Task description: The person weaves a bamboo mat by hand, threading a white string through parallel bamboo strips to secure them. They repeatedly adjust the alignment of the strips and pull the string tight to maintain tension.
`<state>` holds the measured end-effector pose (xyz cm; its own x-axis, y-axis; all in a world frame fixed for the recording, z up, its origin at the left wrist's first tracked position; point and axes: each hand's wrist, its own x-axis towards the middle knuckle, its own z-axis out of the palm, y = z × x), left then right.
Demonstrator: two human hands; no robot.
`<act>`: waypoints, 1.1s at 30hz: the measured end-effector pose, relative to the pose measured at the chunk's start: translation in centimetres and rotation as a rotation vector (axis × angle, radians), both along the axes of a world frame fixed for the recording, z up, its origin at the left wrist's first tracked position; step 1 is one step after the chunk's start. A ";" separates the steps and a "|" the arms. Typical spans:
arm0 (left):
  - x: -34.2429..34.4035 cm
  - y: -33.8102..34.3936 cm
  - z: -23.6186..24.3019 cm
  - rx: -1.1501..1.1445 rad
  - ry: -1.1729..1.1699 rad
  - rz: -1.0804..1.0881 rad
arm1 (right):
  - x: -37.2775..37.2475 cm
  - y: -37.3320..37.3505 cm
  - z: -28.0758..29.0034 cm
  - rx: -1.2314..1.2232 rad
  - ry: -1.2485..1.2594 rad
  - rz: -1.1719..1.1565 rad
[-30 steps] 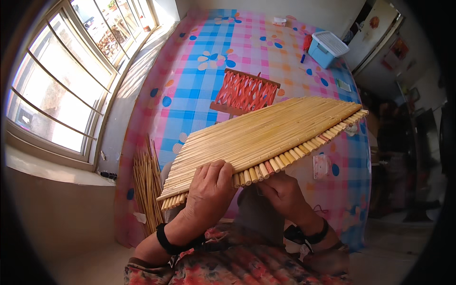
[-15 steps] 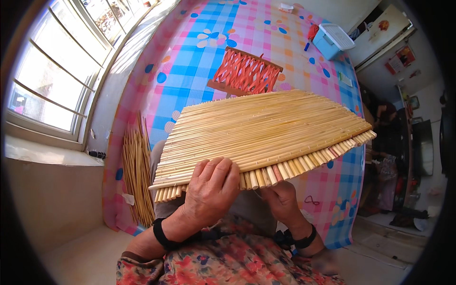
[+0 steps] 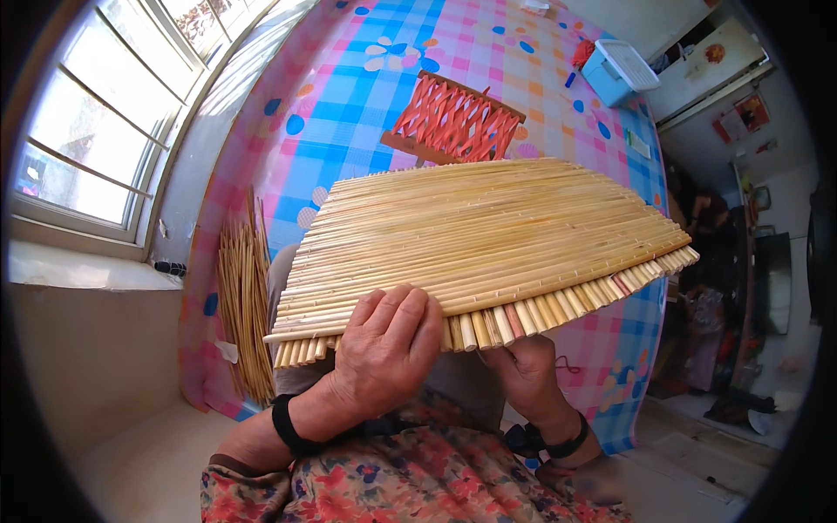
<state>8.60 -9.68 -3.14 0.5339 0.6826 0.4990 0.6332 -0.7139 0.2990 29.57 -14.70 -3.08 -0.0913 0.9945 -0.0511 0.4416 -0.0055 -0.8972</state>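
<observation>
A mat of straw-coloured stalks [image 3: 471, 235], stitched in rows with pale thread, lies tilted over my lap. Along its near edge a second layer of cut stalk ends [image 3: 523, 319] sticks out underneath. My left hand [image 3: 388, 349] grips that edge, its fingers curled over the top and the thumb out of sight. Just right of it, my right hand [image 3: 527, 370] is closed below the stalk ends, with its fingertips tucked under them. Whatever it pinches is hidden.
A bundle of loose stalks [image 3: 244, 305] lies at the left. Beyond the mat stands a wooden frame wound with red strips [image 3: 458, 119]. A blue box with a white lid [image 3: 615, 71] is at the far right of the checked cover [image 3: 340, 113]. A barred window [image 3: 96, 113] is left.
My right hand has moved slightly up, closer against the underside of the stalk ends. My left hand keeps its grip on the mat. The whole view has shifted a little.
</observation>
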 end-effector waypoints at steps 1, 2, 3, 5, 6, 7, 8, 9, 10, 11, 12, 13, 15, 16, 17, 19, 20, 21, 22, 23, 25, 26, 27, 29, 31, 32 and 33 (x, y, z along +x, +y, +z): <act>0.0 0.0 0.1 -0.001 -0.003 -0.005 | 0.1 0.0 -0.1 -0.010 -0.002 0.005; -0.1 0.0 0.2 -0.003 -0.003 -0.011 | 0.3 -0.1 -0.4 -0.022 -0.001 0.008; -0.2 0.0 0.3 -0.006 -0.003 -0.013 | 0.3 -0.1 -0.8 -0.033 0.001 0.011; -0.2 0.1 0.5 -0.006 -0.003 -0.015 | 0.4 -0.4 -1.9 -0.014 0.012 -0.013; -0.2 0.0 0.4 0.001 -0.003 -0.014 | 0.4 -0.5 -2.3 -0.002 0.018 -0.025; -0.2 -0.2 0.1 0.008 -0.003 -0.013 | 0.2 -0.6 -2.5 0.058 0.007 -0.013; -0.2 -0.2 0.0 0.017 -0.003 -0.013 | -0.1 -0.6 -2.7 0.120 -0.005 -0.001; -0.2 -0.2 0.1 0.010 -0.006 -0.015 | -0.4 -0.6 -2.7 0.181 -0.017 0.010; -0.1 -0.1 0.3 0.004 -0.009 -0.018 | -0.6 -0.7 -2.3 0.070 0.061 -0.035; -0.2 -0.1 0.4 -0.002 -0.012 -0.019 | -0.7 -0.6 -2.5 0.090 0.073 -0.063; -0.1 -0.1 0.3 -0.007 -0.023 -0.013 | -0.7 -0.5 -2.7 0.110 0.084 -0.091; -0.1 -0.2 0.0 -0.012 -0.034 -0.008 | -0.8 -0.4 -2.9 0.130 0.096 -0.120; -0.1 -0.4 -0.3 -0.019 -0.044 0.010 | 0.0 -0.9 -2.5 0.033 0.057 -0.055; -0.2 -0.4 -0.3 -0.021 -0.042 0.019 | 0.3 -1.2 -2.3 -0.016 0.037 -0.024; -0.1 -0.5 -0.3 -0.022 -0.040 0.026 | 0.4 -1.6 -2.1 -0.070 0.038 -0.043; 0.0 -0.7 0.1 -0.009 -0.005 0.047 | 0.5 -2.3 -1.4 -0.177 0.040 -0.083; -0.1 -0.9 0.2 -0.006 0.013 0.055 | 0.4 -2.3 -1.1 -0.137 0.036 -0.072; -0.1 -1.0 0.1 -0.011 0.017 0.057 | 0.3 -2.3 -0.9 -0.096 0.033 -0.060; -0.1 -1.1 -0.1 -0.015 0.021 0.060 | 0.2 -2.3 -0.8 -0.056 0.030 -0.048; -0.1 -1.1 -0.2 -0.018 0.025 0.062 | 0.2 -2.4 -0.7 -0.117 0.069 -0.076; -0.3 -0.9 -0.2 0.009 0.069 0.027 | 0.2 -2.7 -0.7 -0.240 0.147 -0.129; -0.4 -0.9 -0.2 0.020 0.091 0.010 | 0.1 -2.7 -0.7 -0.227 0.147 -0.139; -0.5 -0.9 -0.2 0.028 0.101 0.006 | -0.1 -2.6 -0.6 -0.214 0.148 -0.148; -0.5 -0.8 -0.3 0.046 0.119 -0.003 | -0.2 -2.6 -0.6 -0.196 0.112 -0.145; -0.4 -0.5 -0.4 0.092 0.113 -0.008 | -0.2 -2.7 -0.7 -0.186 0.039 -0.121; -0.5 -0.4 -0.4 0.110 0.113 -0.011 | -0.2 -2.7 -0.7 -0.177 0.038 -0.113; -0.6 -0.4 -0.3 0.108 0.115 -0.019 | -0.3 -2.6 -0.5 -0.169 0.038 -0.105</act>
<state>8.01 -10.07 -3.48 0.6041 0.6177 0.5035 0.6452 -0.7499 0.1459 29.32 -17.32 -3.58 0.0076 0.9763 -0.2163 0.3967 -0.2015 -0.8956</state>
